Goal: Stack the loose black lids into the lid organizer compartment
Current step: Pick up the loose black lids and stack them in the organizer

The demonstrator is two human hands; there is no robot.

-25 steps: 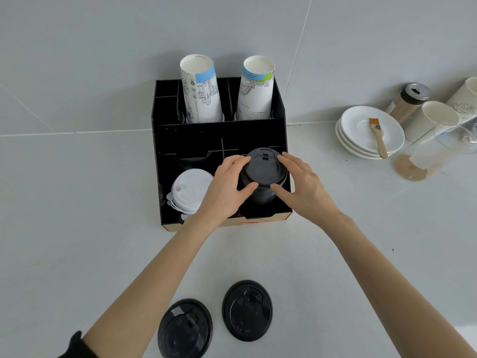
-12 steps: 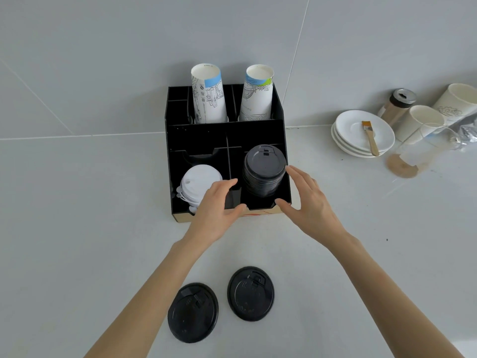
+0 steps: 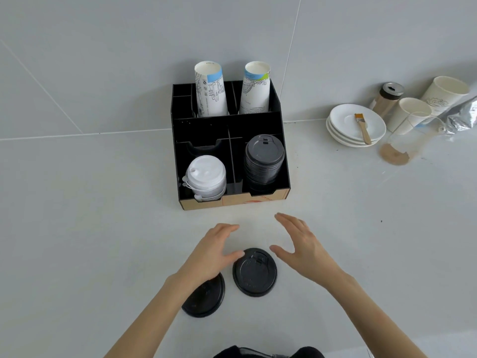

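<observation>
A black lid organizer (image 3: 201, 133) stands against the wall. Its front right compartment holds a tall stack of black lids (image 3: 263, 161); the front left one holds white lids (image 3: 206, 177). Two loose black lids lie flat on the counter in front: one (image 3: 255, 273) between my hands, the other (image 3: 206, 298) partly hidden under my left wrist. My left hand (image 3: 210, 251) is open, its thumb at the left rim of the middle lid. My right hand (image 3: 300, 244) is open just right of that lid, apart from it.
Two paper cup stacks (image 3: 233, 91) stand in the organizer's back row. At the right are stacked white saucers (image 3: 346, 120) with a small brush (image 3: 362, 127), a shaker (image 3: 387, 99), paper cups (image 3: 410, 115), a foil bag (image 3: 462, 120) and spilled brown powder (image 3: 393, 156).
Both hands let go of the black stack in the organizer and drew back toward me, coming down on either side of a loose lid on the counter.
</observation>
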